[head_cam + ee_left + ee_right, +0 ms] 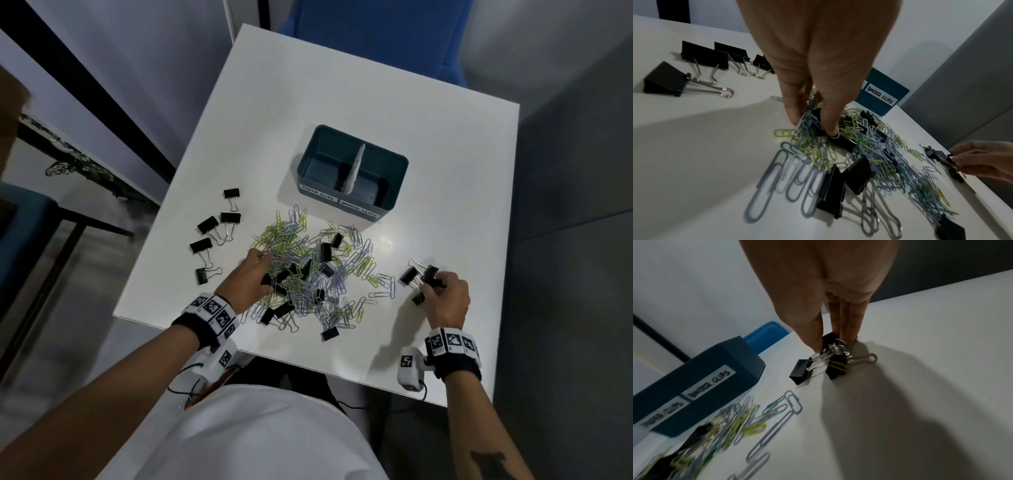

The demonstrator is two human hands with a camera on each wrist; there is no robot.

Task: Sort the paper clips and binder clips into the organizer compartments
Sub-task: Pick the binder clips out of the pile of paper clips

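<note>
A mixed pile of coloured paper clips point(308, 270) and black binder clips lies mid-table. Behind it stands a teal organizer point(352, 171) with two compartments, labelled paper clips on the left and binder clips point(880, 95) on the right. My left hand point(257, 274) reaches into the pile's left side, thumb and fingers pinching a black binder clip point(819, 123) among paper clips. My right hand point(442, 291) is right of the pile, pinching the wire handles of a small bunch of binder clips point(830, 360) that touch the table. A yellow paper clip is caught on one.
Several binder clips point(215, 233) lie apart at the table's left. Loose paper clips point(380, 291) trail between the pile and my right hand. The white table point(428, 137) has bare surface at the back and right. A blue chair point(376, 34) stands beyond the far edge.
</note>
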